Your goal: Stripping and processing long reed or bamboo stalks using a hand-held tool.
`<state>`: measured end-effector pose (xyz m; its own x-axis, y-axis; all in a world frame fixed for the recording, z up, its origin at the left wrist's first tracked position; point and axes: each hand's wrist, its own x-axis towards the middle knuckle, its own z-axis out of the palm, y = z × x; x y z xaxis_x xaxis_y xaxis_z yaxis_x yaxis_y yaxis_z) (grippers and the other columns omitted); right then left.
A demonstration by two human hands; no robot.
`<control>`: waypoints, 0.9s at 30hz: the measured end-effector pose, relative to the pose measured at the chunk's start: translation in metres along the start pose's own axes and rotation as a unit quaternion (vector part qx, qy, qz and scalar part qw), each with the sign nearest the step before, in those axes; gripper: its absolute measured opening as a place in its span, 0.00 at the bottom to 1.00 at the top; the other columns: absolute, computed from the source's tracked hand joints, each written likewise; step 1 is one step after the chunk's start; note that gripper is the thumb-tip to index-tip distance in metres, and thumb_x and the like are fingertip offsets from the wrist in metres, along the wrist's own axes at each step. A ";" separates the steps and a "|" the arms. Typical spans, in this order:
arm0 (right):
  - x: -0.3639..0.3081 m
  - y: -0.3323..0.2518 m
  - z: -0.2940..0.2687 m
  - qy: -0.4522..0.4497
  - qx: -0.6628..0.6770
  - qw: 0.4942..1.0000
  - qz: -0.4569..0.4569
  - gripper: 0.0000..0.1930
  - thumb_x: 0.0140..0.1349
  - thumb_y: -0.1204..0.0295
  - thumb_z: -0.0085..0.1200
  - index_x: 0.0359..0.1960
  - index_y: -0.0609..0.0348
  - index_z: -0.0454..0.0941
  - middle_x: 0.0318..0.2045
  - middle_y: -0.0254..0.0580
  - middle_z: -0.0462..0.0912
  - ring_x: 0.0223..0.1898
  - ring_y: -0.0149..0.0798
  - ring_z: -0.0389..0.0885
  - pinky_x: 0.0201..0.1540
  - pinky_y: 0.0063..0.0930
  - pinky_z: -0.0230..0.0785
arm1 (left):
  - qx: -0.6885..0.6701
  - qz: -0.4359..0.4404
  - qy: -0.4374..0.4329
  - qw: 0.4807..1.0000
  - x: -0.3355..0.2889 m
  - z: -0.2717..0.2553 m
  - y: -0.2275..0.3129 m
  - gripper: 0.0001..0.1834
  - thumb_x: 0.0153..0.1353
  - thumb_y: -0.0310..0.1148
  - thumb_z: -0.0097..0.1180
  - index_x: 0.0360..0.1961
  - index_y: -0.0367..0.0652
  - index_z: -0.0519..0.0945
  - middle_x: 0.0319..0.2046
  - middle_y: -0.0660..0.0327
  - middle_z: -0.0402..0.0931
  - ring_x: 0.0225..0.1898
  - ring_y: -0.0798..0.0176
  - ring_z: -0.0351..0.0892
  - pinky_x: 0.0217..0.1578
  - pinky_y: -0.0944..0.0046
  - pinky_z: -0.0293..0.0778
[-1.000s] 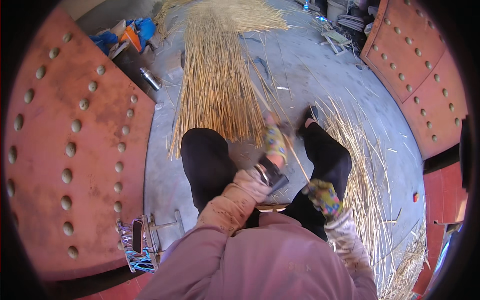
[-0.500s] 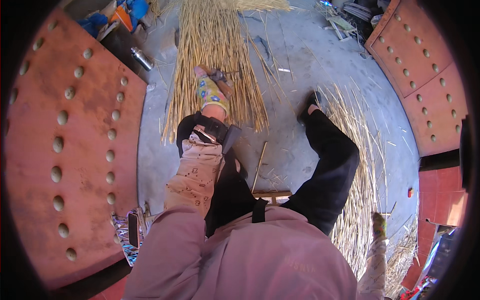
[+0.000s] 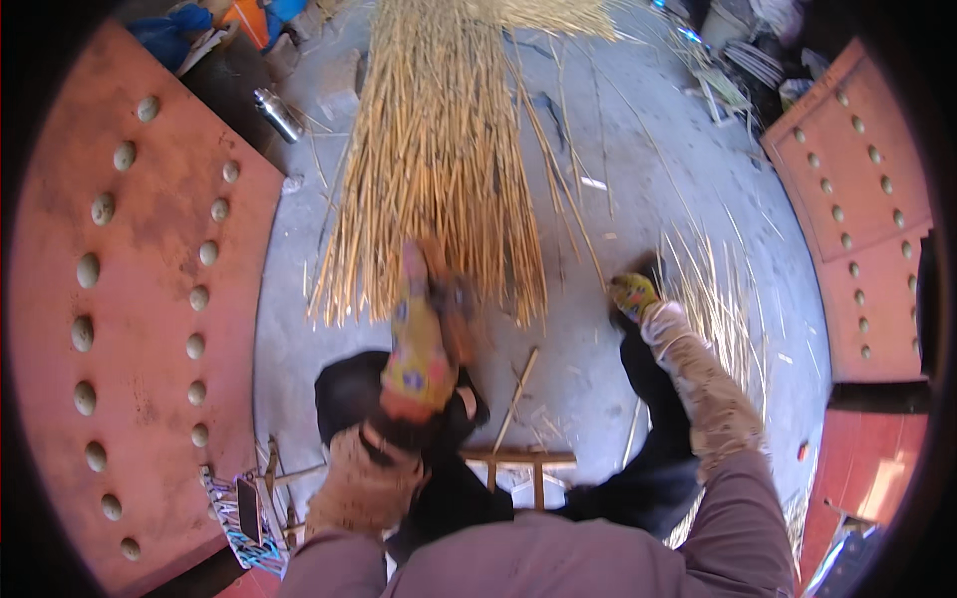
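My left hand (image 3: 431,299), in a yellow flowered glove, is at the near ends of a large bundle of straw-coloured reed stalks (image 3: 439,189) on the floor. It is smeared by motion; a dark and brown shape shows beside its fingers, and I cannot tell whether it is held. My right hand (image 3: 633,293), in a similar glove, is in front of my right shoe, beside a second spread of stalks (image 3: 718,299). Its fingers do not show clearly, nor anything in them. Patterned tan sleeve covers (image 3: 713,389) reach up both forearms.
Reddish panels with rows of round studs stand at left (image 3: 150,299) and right (image 3: 847,199). A metal flask (image 3: 279,115) lies at the far left. A wooden frame (image 3: 518,458) is between my legs. A phone-like dark slab (image 3: 247,510) is at my left. Loose stalks litter the grey floor.
My left hand has drawn back toward me from over the bundle. My right hand has come up from the lower right to beside my right foot. The view has shifted.
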<state>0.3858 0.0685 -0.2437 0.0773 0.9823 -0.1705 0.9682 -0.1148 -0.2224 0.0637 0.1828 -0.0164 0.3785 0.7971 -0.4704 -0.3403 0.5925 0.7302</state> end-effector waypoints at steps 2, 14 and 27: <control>0.029 -0.016 0.025 0.024 0.087 0.985 0.145 0.14 0.51 0.72 0.37 0.39 0.59 0.68 0.33 0.52 0.73 0.35 0.46 0.73 0.38 0.32 0.66 | 0.099 0.001 -0.018 0.995 -0.009 -0.015 0.005 0.25 0.52 0.60 0.36 0.24 0.46 0.67 0.13 0.66 0.62 0.13 0.72 0.62 0.13 0.78 0.56; 0.068 0.082 0.182 0.068 0.016 0.919 0.389 0.18 0.45 0.71 0.45 0.41 0.58 0.66 0.29 0.49 0.75 0.29 0.52 0.75 0.33 0.37 0.68 | 0.005 -0.156 0.017 0.988 0.002 0.031 0.006 0.28 0.53 0.60 0.32 0.23 0.43 0.65 0.11 0.64 0.61 0.08 0.68 0.63 0.07 0.71 0.61; -0.018 -0.126 -0.018 -0.189 0.764 0.606 0.112 0.09 0.48 0.74 0.54 0.31 0.64 0.72 0.22 0.39 0.74 0.22 0.34 0.74 0.24 0.26 0.69 | 0.085 -0.190 -0.018 0.978 -0.013 0.013 -0.046 0.24 0.51 0.58 0.42 0.30 0.48 0.71 0.13 0.69 0.64 0.10 0.71 0.63 0.11 0.75 0.58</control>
<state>0.2668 0.0677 -0.1949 -0.1745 0.8458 -0.5042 -0.4311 -0.5260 -0.7331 0.0857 0.1437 -0.0380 0.4818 0.5167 -0.7077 -0.0230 0.8149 0.5792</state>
